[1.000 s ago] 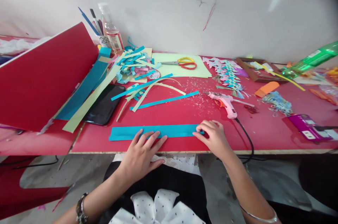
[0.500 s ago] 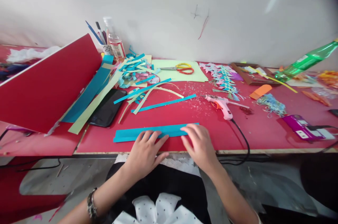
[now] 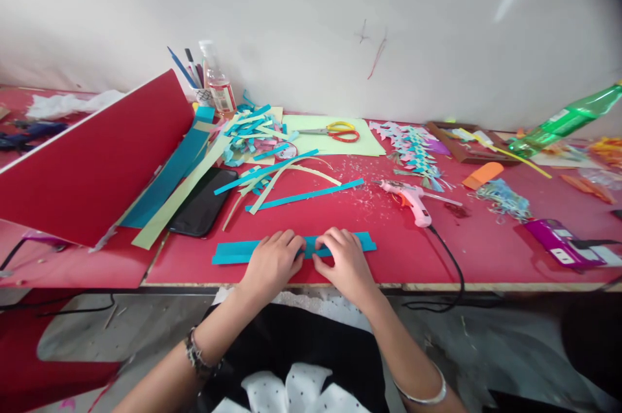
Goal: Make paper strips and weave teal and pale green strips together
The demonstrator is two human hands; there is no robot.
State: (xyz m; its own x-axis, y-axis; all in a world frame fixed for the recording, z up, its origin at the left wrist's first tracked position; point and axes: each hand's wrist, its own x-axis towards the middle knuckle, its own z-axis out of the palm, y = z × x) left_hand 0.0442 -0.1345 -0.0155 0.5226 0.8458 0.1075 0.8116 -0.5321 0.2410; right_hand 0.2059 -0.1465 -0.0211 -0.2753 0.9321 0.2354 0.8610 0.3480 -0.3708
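Observation:
A blue paper strip point(image 3: 238, 252) lies lengthwise near the table's front edge, with a crease running along it. My left hand point(image 3: 276, 259) pinches it near the middle, thumb against curled fingers. Close beside, my right hand point(image 3: 343, 260) grips the same strip between thumb and fingertips. The strip's ends stick out past both hands, and a little of it shows between them. Just beyond lie narrow blue and pale green strips point(image 3: 306, 196).
A pink glue gun point(image 3: 411, 200) with a black cord rests at the right. Scissors point(image 3: 335, 132) lie on pale green paper point(image 3: 311, 144) behind. A black phone point(image 3: 204, 205) and a leaning red board point(image 3: 107, 160) stand left. A green bottle point(image 3: 564, 120) leans at the far right.
My right hand has moved left along the blue strip, closer to my left hand, and its fingers have closed on the paper. My left fingers have curled in as well.

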